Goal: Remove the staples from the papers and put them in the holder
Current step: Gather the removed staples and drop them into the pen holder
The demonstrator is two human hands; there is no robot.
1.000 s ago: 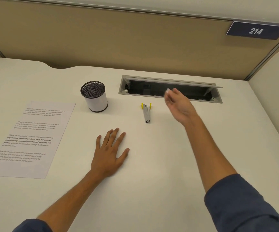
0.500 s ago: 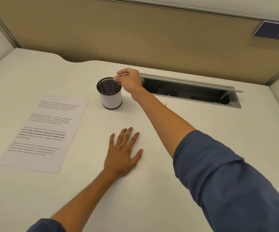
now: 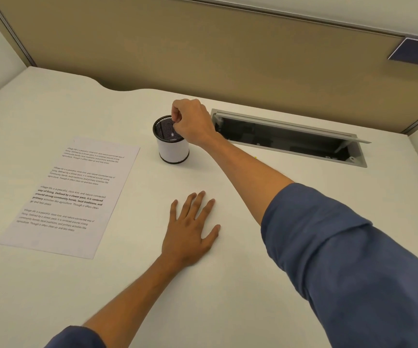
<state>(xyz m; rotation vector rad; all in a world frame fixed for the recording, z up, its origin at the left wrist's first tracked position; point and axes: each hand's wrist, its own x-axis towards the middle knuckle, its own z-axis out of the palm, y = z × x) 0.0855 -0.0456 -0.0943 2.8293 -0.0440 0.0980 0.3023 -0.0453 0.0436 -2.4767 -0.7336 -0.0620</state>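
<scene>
Holder (image 3: 173,148) stands upright, mouth up; right hand (image 3: 192,124) curled above it, left hand (image 3: 190,228) flat.

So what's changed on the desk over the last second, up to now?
The right hand swung left from above the desk's middle to the holder; its curled fingertips now sit over the rim. Whether it holds anything can't be told. The remover seen a second ago is now hidden behind the arm. The left hand stayed flat on the desk; the paper and holder haven't moved.
</scene>
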